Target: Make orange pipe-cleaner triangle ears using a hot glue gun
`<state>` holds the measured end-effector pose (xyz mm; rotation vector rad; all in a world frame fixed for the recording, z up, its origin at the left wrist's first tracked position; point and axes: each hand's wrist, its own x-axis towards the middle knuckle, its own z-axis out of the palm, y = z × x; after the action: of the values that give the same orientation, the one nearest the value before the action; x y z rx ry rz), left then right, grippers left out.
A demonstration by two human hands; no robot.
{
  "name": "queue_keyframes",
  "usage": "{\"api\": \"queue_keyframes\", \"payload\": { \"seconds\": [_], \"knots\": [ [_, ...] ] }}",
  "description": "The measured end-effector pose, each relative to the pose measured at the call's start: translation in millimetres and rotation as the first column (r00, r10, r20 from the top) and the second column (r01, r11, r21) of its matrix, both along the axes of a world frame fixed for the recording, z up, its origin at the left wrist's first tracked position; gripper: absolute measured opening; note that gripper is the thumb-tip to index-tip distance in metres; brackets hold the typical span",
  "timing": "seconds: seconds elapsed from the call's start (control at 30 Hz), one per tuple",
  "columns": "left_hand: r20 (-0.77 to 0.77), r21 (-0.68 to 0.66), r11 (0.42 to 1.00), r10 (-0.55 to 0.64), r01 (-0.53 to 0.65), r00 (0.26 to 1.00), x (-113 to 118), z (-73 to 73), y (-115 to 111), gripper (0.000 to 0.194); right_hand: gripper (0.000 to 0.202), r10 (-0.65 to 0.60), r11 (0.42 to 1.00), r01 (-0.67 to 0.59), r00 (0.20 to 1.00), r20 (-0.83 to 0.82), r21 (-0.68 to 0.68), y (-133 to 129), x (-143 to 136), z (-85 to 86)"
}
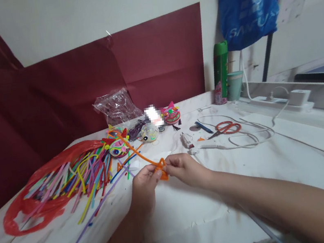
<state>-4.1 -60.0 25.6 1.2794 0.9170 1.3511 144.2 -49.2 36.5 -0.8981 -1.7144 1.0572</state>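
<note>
An orange pipe cleaner (138,153), bent into a small folded shape at its near end, is pinched between both hands above the white marbled table (206,238). My left hand (145,182) grips the lower left of the folded part, fingers closed. From the right, my right hand (185,168) pinches the same part between thumb and forefinger. The long free end curves up and left, over a colourful decorated piece (119,148). Left of the hands, a heap of many-coloured pipe cleaners (74,173) lies on a red plastic bag (46,217).
Orange-handled scissors (228,128), a blue cutter (204,127) and a white corded tool (186,140) lie to the right. Behind are a clear plastic wrapper (117,106) and a pink cat-like piece (172,114). A green can (221,72) and a cup (235,85) stand at the back.
</note>
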Motion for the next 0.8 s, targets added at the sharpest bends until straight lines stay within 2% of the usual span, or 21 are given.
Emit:
{"api": "queue_keyframes", "payload": {
  "seconds": [0.2, 0.37, 0.5, 0.67, 0.8],
  "knots": [
    [-0.029, -0.005, 1.000, 0.009, -0.009, 1.000, -1.5, -2.6, 1.6, 0.015, 0.019, 0.052, 0.997, -0.053, 0.999, -0.015, -0.064, -0.4, -0.7, 1.6],
    [-0.164, -0.022, 0.996, 0.087, -0.092, 0.983, -2.8, 2.5, 1.3, 0.015, 0.013, 0.025, 0.993, -0.025, 1.000, -0.006, -0.113, 2.4, -1.2, -1.4],
    [-0.345, -0.010, 0.993, 0.107, -0.117, 0.932, 0.2, 8.9, -2.8, 0.012, 0.011, -0.051, 0.999, 0.050, 0.998, -0.032, -0.022, 3.7, 1.4, 2.5],
    [-0.514, 0.028, 0.997, 0.081, -0.077, 0.854, 6.2, 9.0, -8.5, 0.008, 0.007, -0.025, 1.000, 0.025, 1.000, -0.007, 0.003, 4.3, 4.4, 6.6],
    [-0.567, 0.103, 0.988, 0.150, -0.111, 0.810, 5.7, 7.5, -7.2, 0.010, 0.002, -0.038, 0.988, 0.029, 0.998, 0.055, 0.154, 2.9, 5.4, 5.4]
  ]
}}
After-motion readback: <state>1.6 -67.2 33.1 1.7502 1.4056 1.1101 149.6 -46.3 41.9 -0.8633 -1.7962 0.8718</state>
